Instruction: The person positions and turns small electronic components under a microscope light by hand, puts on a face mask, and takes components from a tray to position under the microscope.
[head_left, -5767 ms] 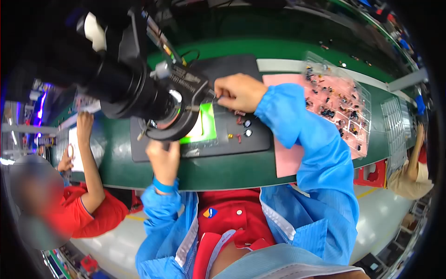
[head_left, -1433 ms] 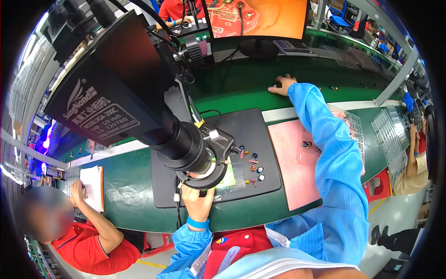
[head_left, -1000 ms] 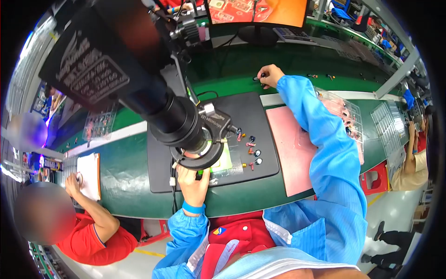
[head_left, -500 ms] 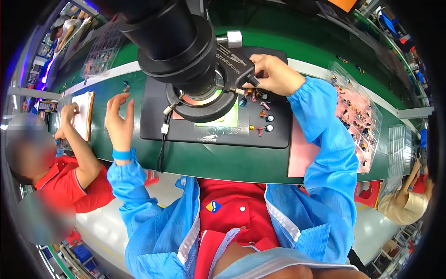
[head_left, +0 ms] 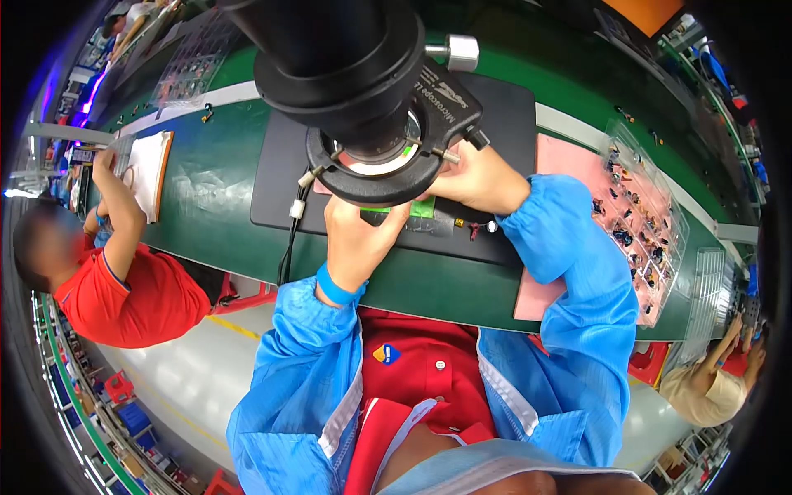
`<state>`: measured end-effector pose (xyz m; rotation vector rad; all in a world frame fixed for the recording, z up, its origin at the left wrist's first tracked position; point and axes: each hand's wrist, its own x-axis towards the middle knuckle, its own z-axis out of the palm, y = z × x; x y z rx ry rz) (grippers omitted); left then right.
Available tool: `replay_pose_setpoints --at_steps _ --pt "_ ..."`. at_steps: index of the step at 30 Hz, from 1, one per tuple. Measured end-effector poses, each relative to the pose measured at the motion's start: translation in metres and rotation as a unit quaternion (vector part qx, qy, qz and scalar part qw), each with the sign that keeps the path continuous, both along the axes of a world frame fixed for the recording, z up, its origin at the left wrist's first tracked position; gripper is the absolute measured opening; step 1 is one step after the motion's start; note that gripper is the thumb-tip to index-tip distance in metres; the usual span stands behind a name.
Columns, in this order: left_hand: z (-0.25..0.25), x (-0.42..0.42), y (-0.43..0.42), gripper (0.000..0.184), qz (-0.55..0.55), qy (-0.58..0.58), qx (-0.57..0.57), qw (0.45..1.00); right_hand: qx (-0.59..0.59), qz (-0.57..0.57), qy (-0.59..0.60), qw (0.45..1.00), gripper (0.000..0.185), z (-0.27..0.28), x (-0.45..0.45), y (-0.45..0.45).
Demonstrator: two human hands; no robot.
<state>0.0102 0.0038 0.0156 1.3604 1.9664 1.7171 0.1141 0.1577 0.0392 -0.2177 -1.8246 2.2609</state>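
Note:
Both hands are under the black microscope (head_left: 346, 91) and its round ring light (head_left: 375, 191). My left hand (head_left: 360, 238), with a blue wristband (head_left: 337, 287), bends its thumb and fingers inward below the ring. My right hand (head_left: 478, 177) reaches in from the right, its fingers curled near the ring's edge. The ring hides the fingertips, and whatever they hold cannot be made out. Between the hands lies a green sheet (head_left: 422, 208) on the black base (head_left: 280, 186). Small parts with pink and yellow pieces (head_left: 473, 228) lie beside my right wrist.
To the right, a clear compartment tray (head_left: 652, 239) of small parts rests on a pink sheet (head_left: 569, 161). A black cable (head_left: 289, 247) hangs at the left of the base. Further left, a person in red (head_left: 136, 289) sits by a white board (head_left: 148, 177).
My left hand has moved right and in, from open in the air to under the ring light. My right hand has come from the base's right side toward the ring. The view has shifted slightly.

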Motion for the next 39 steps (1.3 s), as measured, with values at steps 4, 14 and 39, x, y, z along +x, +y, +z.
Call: replay_pose_setpoints --at_steps 4,14,39 --pt "0.001 -0.001 -0.004 0.019 0.065 0.191 -0.010 0.979 0.040 -0.039 -0.013 0.998 0.021 -0.008 0.000 -0.007" --pt "0.016 -0.084 -0.024 0.022 0.094 0.118 -0.094 0.984 0.558 -0.022 -0.156 0.815 0.050 0.002 0.017 0.037" --pt "0.009 -0.001 -0.005 0.017 -0.011 0.050 -0.071 0.996 0.328 -0.053 -0.034 0.942 0.022 -0.020 -0.002 -0.001"
